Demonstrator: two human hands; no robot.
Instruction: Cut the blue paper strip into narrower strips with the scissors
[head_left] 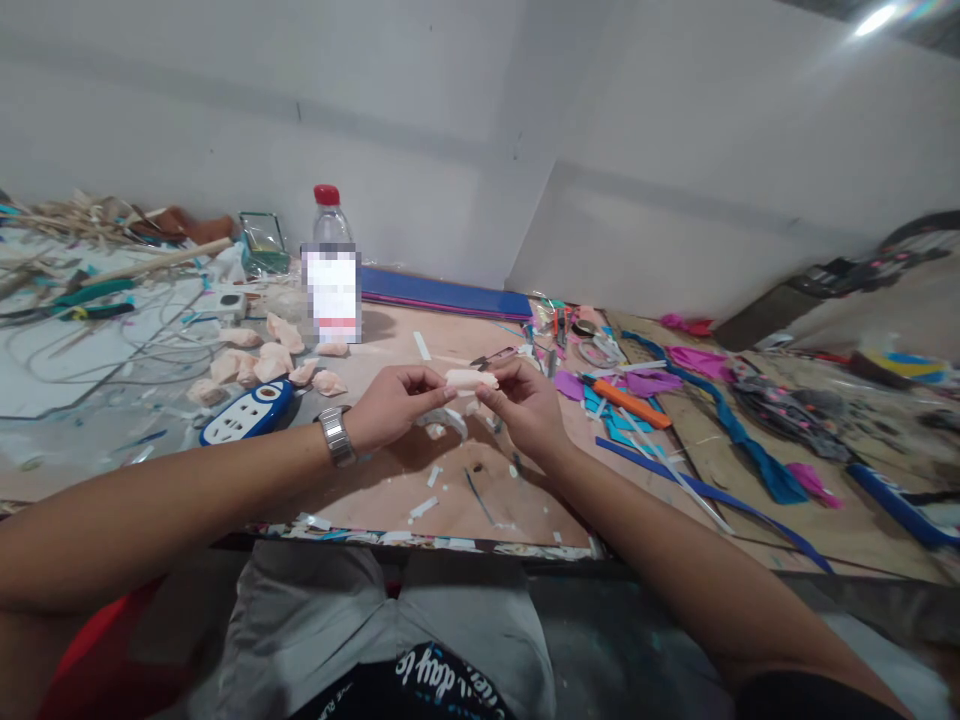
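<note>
Between my two hands is a small pale peach roll, perhaps of paper or cloth [466, 379]. My left hand [397, 402], with a metal watch on the wrist, pinches its left end between thumb and fingers. At the other end, the thumb and fingers of my right hand [528, 404] are closed on it. A whitish ring, possibly a roll of tape [452, 424], lies on the table below the hands. Several crumpled peach pieces [276, 358] of similar colour rest to the left, behind a blue and white power strip [271, 404].
A red-capped bottle [332, 228] stands near the wall beside a long blue sheet [442, 290]. Green-handled pliers [94, 291] lie far left. To the right are an orange utility knife [628, 402], blue strips [720, 495] and magenta scraps [701, 362]. White slivers litter the tabletop [525, 515].
</note>
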